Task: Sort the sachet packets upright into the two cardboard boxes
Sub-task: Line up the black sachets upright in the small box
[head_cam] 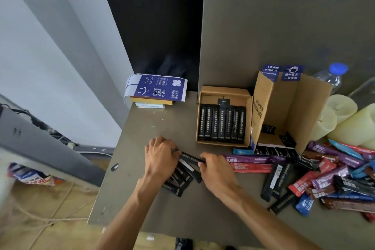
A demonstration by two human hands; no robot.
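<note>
Pinching one slim black foil sachet (191, 157) by its ends, left hand (160, 156) and right hand (217, 170) both grip; seven black sachets (222, 124) line one shallow brown cardboard box (223, 89).

Glossy plastic sachet packets (316, 180), matt brown cardboard boxes (223, 90)

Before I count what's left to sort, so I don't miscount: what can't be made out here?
Head view:
- black sachets: number hidden under the left hand and right hand.
- loose pile: packets overlap; cut off by the right edge.
- water bottle: lower part hidden behind the tall box.
- flat box: print on its packets too small to read.
</note>
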